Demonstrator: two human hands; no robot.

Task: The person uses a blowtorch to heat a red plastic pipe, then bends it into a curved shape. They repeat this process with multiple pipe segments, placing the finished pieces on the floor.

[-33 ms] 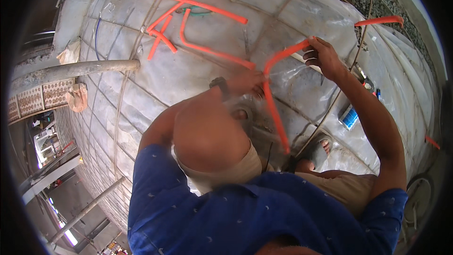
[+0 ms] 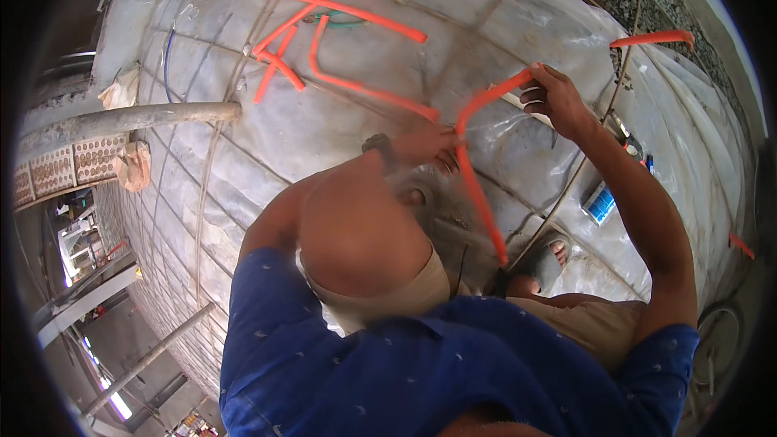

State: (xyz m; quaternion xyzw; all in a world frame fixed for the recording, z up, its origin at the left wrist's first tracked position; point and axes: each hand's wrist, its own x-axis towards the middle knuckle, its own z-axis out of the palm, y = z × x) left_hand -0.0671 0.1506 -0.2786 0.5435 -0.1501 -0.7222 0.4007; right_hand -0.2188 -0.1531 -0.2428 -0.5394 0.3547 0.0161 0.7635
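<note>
From where I stand, the person crouches over a plastic sheet (image 2: pixel 680 154) on the floor, with a bent orange tube (image 2: pixel 479 194) out in front, its elbow above the feet and its long leg hanging toward the sandal (image 2: pixel 550 265). The right hand (image 2: pixel 558 99) pinches the tube's upper end between thumb and fingers. The left hand (image 2: pixel 421 144), a dark watch (image 2: pixel 379 150) on its wrist, has its fingers bunched at the elbow; they are blurred, and I can't tell whether they grip or only rest there.

Just now the lower leg has swung a touch to the right, and the elbow with it, while the right hand has hardly moved. That suggests the far end is free and the piece is being turned or flexed; which one, I can't say.

Another angled orange tube (image 2: pixel 356 88) ends near the left hand. Beyond it lie a long orange tube (image 2: pixel 372 19) and short crossed orange pieces (image 2: pixel 289 74). A blue-and-white can (image 2: pixel 600 204) lies below the right forearm.
</note>
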